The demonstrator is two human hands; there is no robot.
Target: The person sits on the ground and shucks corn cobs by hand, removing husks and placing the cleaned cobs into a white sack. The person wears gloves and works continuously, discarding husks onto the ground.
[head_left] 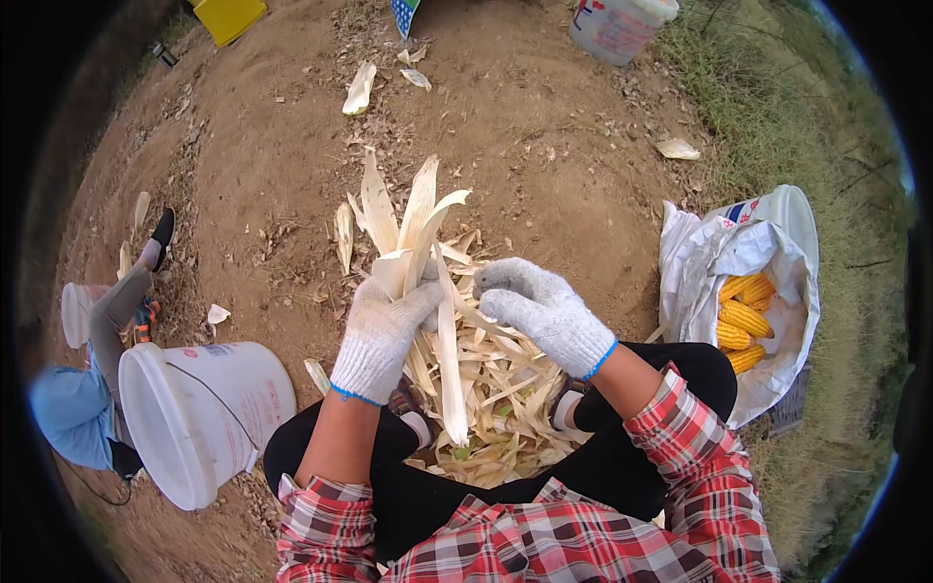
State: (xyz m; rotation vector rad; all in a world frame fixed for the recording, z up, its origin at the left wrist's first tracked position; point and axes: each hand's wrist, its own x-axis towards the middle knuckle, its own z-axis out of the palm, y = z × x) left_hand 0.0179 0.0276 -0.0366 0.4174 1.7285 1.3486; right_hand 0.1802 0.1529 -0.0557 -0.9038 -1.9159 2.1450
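Note:
Both my hands wear whitish knitted gloves with blue cuff edges. My left hand (390,321) is closed around the base of a bunch of dry corn husks (419,211), whose leaves spread upward while one long strip hangs down. Whether an ear is inside the bunch cannot be seen. Just to the right, my right hand (543,310) is raised with its fingers curled and parted from the thumb, and no object shows between them. Beneath both hands, a pile of loose corn husks (510,430) lies on the ground between my feet.
At right, a white woven sack (692,284) holding several yellow corn ears (742,317) rests against a white bucket (794,211). A large white bucket (248,401) lies tipped at left, near a seated person (73,415). Another bucket (616,33) and a yellow container (229,18) are farther ahead.

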